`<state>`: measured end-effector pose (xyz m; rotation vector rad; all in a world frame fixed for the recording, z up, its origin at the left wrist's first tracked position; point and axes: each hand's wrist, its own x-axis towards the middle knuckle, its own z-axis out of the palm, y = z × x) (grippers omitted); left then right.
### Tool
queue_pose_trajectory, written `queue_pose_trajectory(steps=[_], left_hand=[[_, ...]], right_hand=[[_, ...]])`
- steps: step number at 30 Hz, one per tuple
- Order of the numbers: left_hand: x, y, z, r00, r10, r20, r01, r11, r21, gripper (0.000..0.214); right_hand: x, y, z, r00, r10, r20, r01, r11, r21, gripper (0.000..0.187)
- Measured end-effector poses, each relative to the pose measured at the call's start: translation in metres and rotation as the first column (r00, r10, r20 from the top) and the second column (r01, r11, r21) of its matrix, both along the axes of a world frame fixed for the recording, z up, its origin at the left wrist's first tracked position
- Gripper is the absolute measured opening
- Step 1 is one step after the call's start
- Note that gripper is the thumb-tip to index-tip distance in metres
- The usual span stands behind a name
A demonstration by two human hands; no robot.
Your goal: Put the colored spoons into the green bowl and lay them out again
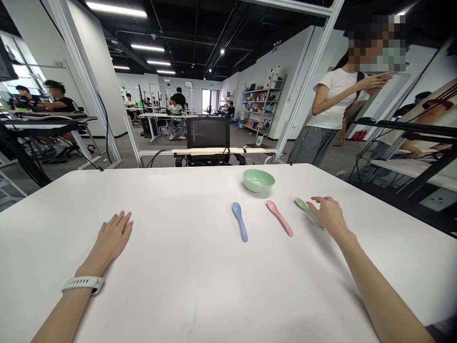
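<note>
My right hand (329,214) hovers over the handle of a green spoon (303,205), its fingers bent and thumb apart; part of the handle is hidden behind it. Left of that spoon lies a pink spoon (280,219), and farther left a blue spoon (239,221). Behind the spoons stands a light green bowl (259,181), upright; I see nothing in it. My left hand (114,234) rests flat on the left part of the white table, fingers stretched out, touching no object but the tabletop.
The white table (160,286) spans the view. Past its far edge are a black mesh chair (208,133) and a metal frame bar (157,152). A person in a white T-shirt (333,97) stands at the right, beside a black rack (403,126). Other people sit at desks farther back.
</note>
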<state>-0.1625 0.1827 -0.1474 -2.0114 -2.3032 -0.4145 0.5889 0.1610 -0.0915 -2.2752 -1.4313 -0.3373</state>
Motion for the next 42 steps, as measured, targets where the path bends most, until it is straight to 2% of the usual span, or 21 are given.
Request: queue_pose_trajectory(steps=[3, 6, 9, 27, 37, 42], left_hand=[[-0.001, -0.001, 0.001, 1.000, -0.001, 0.003, 0.001, 1.000, -0.012, 0.081], [-0.001, -0.002, 0.004, 1.000, -0.006, -0.003, 0.006, 0.999, -0.038, 0.083], [-0.001, -0.001, 0.006, 1.000, 0.003, -0.010, -0.004, 0.999, -0.053, 0.082], [0.001, -0.003, 0.008, 1.000, -0.007, 0.013, 0.007, 1.000, -0.030, 0.077], [0.002, -0.004, 0.011, 0.999, -0.013, 0.033, 0.014, 1.000, -0.012, 0.079], [0.004, -0.005, 0.013, 0.999, -0.009, 0.048, 0.010, 1.000, -0.012, 0.077]], right_hand=[[0.019, -0.005, -0.009, 0.996, -0.044, -0.078, 0.038, 0.996, -0.078, 0.046], [0.023, -0.006, -0.012, 0.977, -0.069, -0.199, 0.039, 0.988, -0.151, 0.051], [0.023, -0.005, -0.013, 0.962, -0.089, -0.257, 0.048, 0.986, -0.161, 0.053], [0.024, -0.005, -0.023, 0.961, -0.066, -0.268, 0.039, 0.994, -0.104, 0.047], [0.015, -0.007, -0.016, 0.959, -0.067, -0.275, 0.055, 0.997, -0.052, 0.059], [0.010, -0.009, -0.012, 0.959, -0.082, -0.271, 0.068, 0.996, -0.060, 0.059]])
